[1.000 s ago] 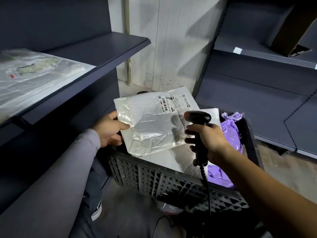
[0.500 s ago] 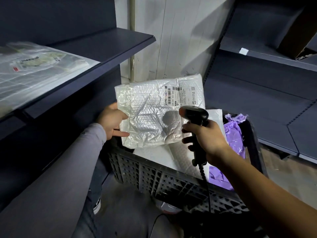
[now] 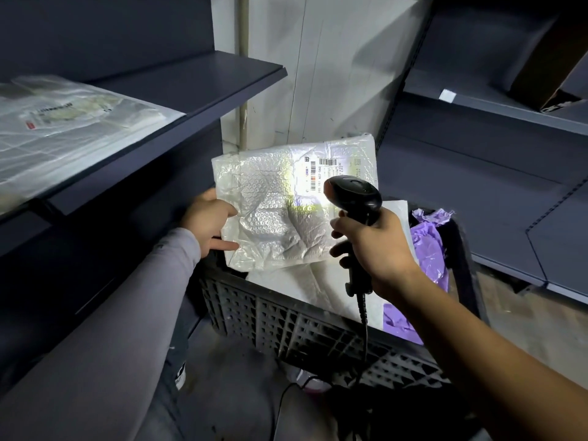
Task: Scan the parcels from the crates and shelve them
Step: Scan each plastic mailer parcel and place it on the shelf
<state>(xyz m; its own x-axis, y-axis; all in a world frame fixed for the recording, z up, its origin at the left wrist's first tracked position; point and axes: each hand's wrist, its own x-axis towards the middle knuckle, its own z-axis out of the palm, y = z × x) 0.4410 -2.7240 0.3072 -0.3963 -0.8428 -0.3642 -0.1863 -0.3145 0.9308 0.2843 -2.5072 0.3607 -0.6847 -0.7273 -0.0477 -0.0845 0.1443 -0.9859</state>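
L hand: my left hand (image 3: 208, 222) grips the left edge of the bubble mailer (image 3: 280, 211), thumb on the front face, index finger out along the lower edge, other fingers behind it.
R hand: my right hand (image 3: 375, 246) is wrapped round the handle of the black scanner (image 3: 353, 194); its head sits just in front of the mailer's right side, w/ a bright patch of light on the mailer beside it.
Mailer: silvery-white bubble wrap, held up tilted above the crate's back-left corner, clear of the stuff inside. Shipping label (image 3: 331, 175) w/ barcode at its top right, partly behind the scanner head.
Scanner cable: black cord (image 3: 364, 332) drops from the handle, down past the crate's front wall to the floor.
Crate: dark lattice-walled plastic crate (image 3: 286, 326) on the floor, between the two shelf units.
Crate contents: white mailers (image 3: 321, 281) lying flat, approx. filling left & middle; a purple poly bag (image 3: 429, 246) bunched against the right wall. Can't tell how many parcels lie under the top ones.
L shelf: dark shelf (image 3: 203, 87) at my left; clear plastic-bagged parcels (image 3: 63, 119) lie flat on it, one w/ a printed label.
R shelf: dark shelving (image 3: 496, 106) at right; a brown cardboard box (image 3: 550, 58) on the upper board, top-right corner.
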